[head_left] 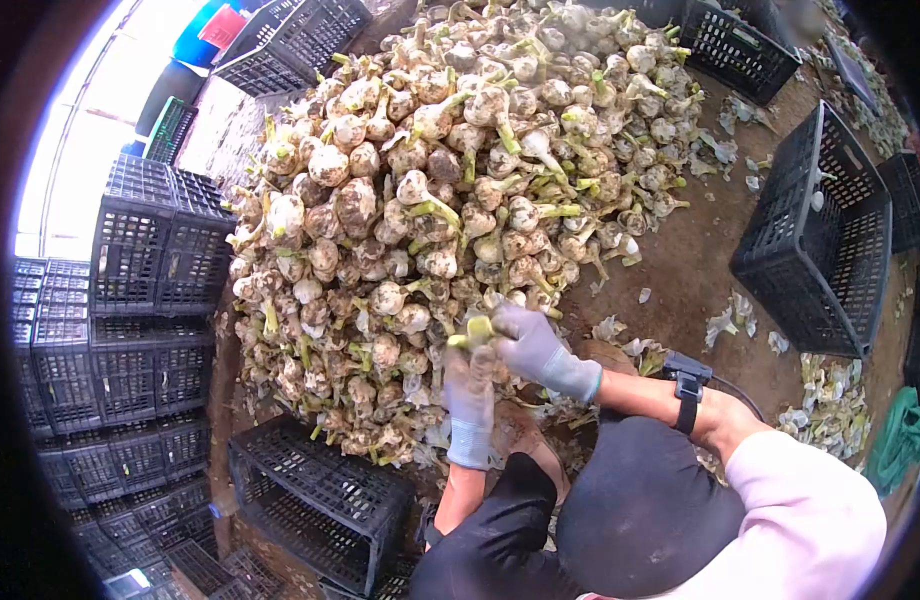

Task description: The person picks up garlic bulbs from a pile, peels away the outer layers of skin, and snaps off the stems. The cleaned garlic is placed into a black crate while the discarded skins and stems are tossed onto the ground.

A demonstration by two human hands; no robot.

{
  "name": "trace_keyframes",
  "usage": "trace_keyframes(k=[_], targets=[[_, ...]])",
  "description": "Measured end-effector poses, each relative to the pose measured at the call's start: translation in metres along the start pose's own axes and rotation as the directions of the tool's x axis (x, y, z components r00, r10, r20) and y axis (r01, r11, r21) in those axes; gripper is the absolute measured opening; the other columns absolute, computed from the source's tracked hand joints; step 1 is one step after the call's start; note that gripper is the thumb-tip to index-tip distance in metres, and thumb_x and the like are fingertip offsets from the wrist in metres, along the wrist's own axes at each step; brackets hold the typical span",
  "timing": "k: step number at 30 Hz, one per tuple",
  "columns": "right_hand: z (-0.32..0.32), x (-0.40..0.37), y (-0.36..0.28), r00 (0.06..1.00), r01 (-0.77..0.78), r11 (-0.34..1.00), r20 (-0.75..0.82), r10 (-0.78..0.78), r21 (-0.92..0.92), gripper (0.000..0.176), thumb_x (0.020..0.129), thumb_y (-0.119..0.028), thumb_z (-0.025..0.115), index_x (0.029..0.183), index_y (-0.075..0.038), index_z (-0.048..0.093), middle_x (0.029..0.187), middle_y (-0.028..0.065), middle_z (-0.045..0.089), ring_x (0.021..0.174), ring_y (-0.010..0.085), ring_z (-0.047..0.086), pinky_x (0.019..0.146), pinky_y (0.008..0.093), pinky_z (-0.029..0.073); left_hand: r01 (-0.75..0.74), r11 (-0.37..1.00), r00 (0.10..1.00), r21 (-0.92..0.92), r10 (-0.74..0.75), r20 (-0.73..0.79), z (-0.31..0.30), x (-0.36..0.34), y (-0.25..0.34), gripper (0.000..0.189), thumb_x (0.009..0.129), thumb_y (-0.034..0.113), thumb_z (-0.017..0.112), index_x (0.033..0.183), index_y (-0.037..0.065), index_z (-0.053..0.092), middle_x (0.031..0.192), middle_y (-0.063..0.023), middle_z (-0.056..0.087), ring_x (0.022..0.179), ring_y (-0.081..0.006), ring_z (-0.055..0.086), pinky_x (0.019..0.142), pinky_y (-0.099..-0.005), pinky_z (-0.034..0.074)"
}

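Observation:
Both my hands wear pale grey-lilac gloves and meet at the near edge of a big heap of garlic bulbs [356,203]. My left hand [469,405], smeared by motion, is closed around garlic whose cut green stem [479,328] points up between the hands. From the right, my right hand [536,347] closes its fingers at that same stem end. The gloves hide most of the bulb, and whether a small tool is in the right hand I cannot make out.
Black plastic crates [155,240] are stacked at the left. One black crate [320,480] lies at the lower left, another crate [825,235] stands at the right with a bulb in it. Peeled skins [825,410] litter the dirt floor, near a green cloth [898,440].

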State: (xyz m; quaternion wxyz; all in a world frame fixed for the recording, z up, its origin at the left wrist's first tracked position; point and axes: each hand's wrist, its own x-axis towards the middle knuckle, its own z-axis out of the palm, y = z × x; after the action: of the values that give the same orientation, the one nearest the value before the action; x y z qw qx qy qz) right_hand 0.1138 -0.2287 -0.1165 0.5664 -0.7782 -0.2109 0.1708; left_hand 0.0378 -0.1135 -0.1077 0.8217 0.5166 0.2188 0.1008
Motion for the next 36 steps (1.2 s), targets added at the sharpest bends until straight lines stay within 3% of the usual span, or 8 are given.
trace_keyframes(k=[5,17,21,24,27,29,33,36], targets=[[-0.009,-0.003,-0.018,0.838,-0.520,0.570,0.251,0.485,0.636,0.017,0.079,-0.006,0.059,0.089,0.005,0.067,0.078,0.0077,0.065,0.065,0.0113,0.060,0.063,0.0246,0.049,-0.003,0.999,0.984,-0.046,-0.005,-0.177,-0.015,0.000,-0.005,0.031,0.089,0.022,0.064,0.109,0.001,0.054,0.101,-0.0086,0.062,0.087,-0.0171,0.060,0.073,-0.0294,0.051],[-0.011,0.000,0.028,0.976,-0.143,0.970,-0.190,0.105,-0.197,0.021,0.072,-0.017,0.054,0.075,0.003,0.061,0.075,0.0220,0.059,0.073,0.0390,0.060,0.066,0.0435,0.048,0.172,0.963,0.985,-0.207,-0.164,0.055,-0.012,-0.013,0.031,0.029,0.086,0.029,0.064,0.099,0.002,0.061,0.111,-0.0199,0.062,0.089,-0.0265,0.065,0.056,-0.0292,0.055],[-0.039,-0.022,0.020,0.874,-0.192,0.955,0.403,0.271,-0.225,0.020,0.074,-0.016,0.054,0.080,0.002,0.060,0.078,0.0229,0.060,0.073,0.0354,0.060,0.067,0.0429,0.047,0.171,0.899,0.985,-0.404,-0.169,0.040,-0.020,-0.015,0.040,0.033,0.090,0.029,0.058,0.111,0.002,0.057,0.120,-0.0153,0.058,0.097,-0.0312,0.062,0.062,-0.0369,0.056],[-0.097,-0.068,0.044,0.846,-0.194,0.922,0.418,0.330,-0.335,0.022,0.075,-0.019,0.059,0.088,-0.003,0.065,0.085,0.0194,0.064,0.077,0.0355,0.062,0.071,0.0416,0.049,0.200,0.860,0.972,-0.469,-0.234,-0.015,-0.023,-0.018,0.044,0.035,0.091,0.029,0.056,0.114,0.002,0.057,0.121,-0.0152,0.058,0.099,-0.0300,0.062,0.065,-0.0362,0.055],[-0.150,-0.094,0.053,0.728,-0.043,0.248,0.140,0.671,-0.968,0.028,0.079,-0.018,0.063,0.105,-0.010,0.064,0.091,0.0136,0.069,0.087,0.0273,0.068,0.068,0.0412,0.052,0.245,0.816,0.961,-0.524,-0.276,0.019,-0.019,-0.015,0.039,0.038,0.091,0.031,0.057,0.116,0.002,0.056,0.119,-0.0147,0.060,0.096,-0.0277,0.062,0.067,-0.0363,0.055],[-0.159,-0.092,0.029,0.698,-0.122,0.188,0.050,0.714,-0.974,0.030,0.079,-0.018,0.063,0.107,-0.009,0.060,0.099,0.0134,0.068,0.091,0.0258,0.067,0.069,0.0390,0.052,0.235,0.830,0.966,-0.506,-0.257,0.026,-0.018,-0.012,0.030,0.037,0.091,0.031,0.057,0.113,0.001,0.057,0.112,-0.0152,0.062,0.091,-0.0258,0.063,0.066,-0.0351,0.055],[-0.138,-0.060,0.009,0.977,0.215,0.781,0.133,-0.169,-0.586,0.052,0.079,-0.015,0.064,0.128,-0.002,0.049,0.105,0.0143,0.064,0.099,0.0287,0.062,0.084,0.0383,0.049,0.093,0.946,0.984,-0.310,-0.134,-0.114,-0.011,0.001,0.018,0.030,0.092,0.024,0.058,0.106,-0.002,0.057,0.101,-0.0150,0.064,0.090,-0.0244,0.063,0.066,-0.0361,0.056],[-0.077,-0.026,-0.027,0.997,-0.001,0.989,0.080,-0.010,0.146,0.060,0.078,-0.014,0.066,0.133,-0.004,0.044,0.101,0.0169,0.063,0.097,0.0330,0.061,0.087,0.0392,0.048,0.021,0.989,0.986,-0.149,-0.045,-0.162,-0.001,0.003,0.017,0.024,0.092,0.019,0.059,0.105,-0.001,0.057,0.101,-0.0119,0.063,0.090,-0.0219,0.063,0.074,-0.0361,0.055]])
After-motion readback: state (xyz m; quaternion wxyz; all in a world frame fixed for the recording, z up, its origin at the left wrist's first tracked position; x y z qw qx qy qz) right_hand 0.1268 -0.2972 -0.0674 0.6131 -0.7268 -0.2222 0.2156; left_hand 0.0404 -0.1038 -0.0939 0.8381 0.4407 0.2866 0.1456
